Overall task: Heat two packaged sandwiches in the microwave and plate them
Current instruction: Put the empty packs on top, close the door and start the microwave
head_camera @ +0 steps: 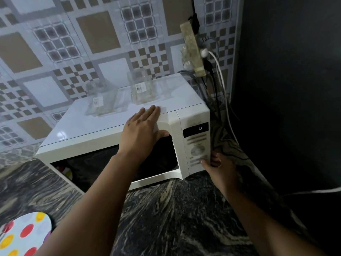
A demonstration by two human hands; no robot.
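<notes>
**Microwave braced, sandwiches not clearly in view**

Left hand (143, 126) lies flat over the top front edge of the microwave (103, 126), fingers straight on the lid, thumb hooked down over the door frame; pressing, not gripping. Right hand (219, 165) is at the lower control panel (198, 146), thumb on a button near the bottom, fingers wrapped round the right side of the casing. Display shows one green digit.

Sandwiches: can't confirm location. Door window (156, 159) is dark; a bit of red and white shows at its lower left, too dim to identify. Probably inside, judgement only.

Handling:
- Microwave likely light for its bulk and could slide on the polished stone counter (175, 218) when a button or the door is pushed, so bracing the top makes sense.
- Packaged sandwiches will likely be soft, film slippery and hot after heating; take by the pack edges, not the middle.

Around:
- Two clear glass containers (142, 87) on the microwave top, just beyond the left fingers; fragile, would shift if the oven is jolted.
- Power strip (191, 50) and cables hang just right of the casing, near the right hand.
- Spotted plate (24, 235) at lower left, well apart from the oven.
</notes>
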